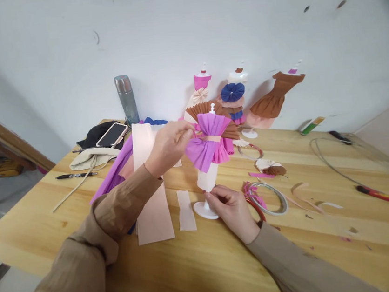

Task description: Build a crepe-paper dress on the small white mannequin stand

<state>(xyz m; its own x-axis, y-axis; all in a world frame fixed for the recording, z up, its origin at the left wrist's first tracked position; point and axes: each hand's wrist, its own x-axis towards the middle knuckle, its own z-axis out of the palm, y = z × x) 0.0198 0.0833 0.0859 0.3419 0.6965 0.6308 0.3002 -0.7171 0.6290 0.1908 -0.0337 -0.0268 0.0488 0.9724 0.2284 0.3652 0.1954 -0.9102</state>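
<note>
A small white mannequin [212, 109] stands upright on a round base [206, 211], dressed in crepe paper. Purple pleated paper [206, 153] covers its front, gathered by a pale band [211, 138], with magenta paper at the side and a brown pleated fan behind. Below hangs a pale pink wrap [207, 176]. My left hand [173, 143] is closed in a pinch at the upper left edge of the paper dress, where a bit of pink shows at the fingertips. Low down, my right hand [233, 209] pinches the mannequin at the wrap's lower edge, just above the base.
Pale pink paper strips [152, 207] and a short piece [186, 211] lie left. Behind stand several dressed mannequins [233, 92] and a flask [126, 100]. Tape rolls [269, 199], paper scraps and a red-handled tool [385, 196] lie right; a phone [112, 134] and pen [76, 175] left.
</note>
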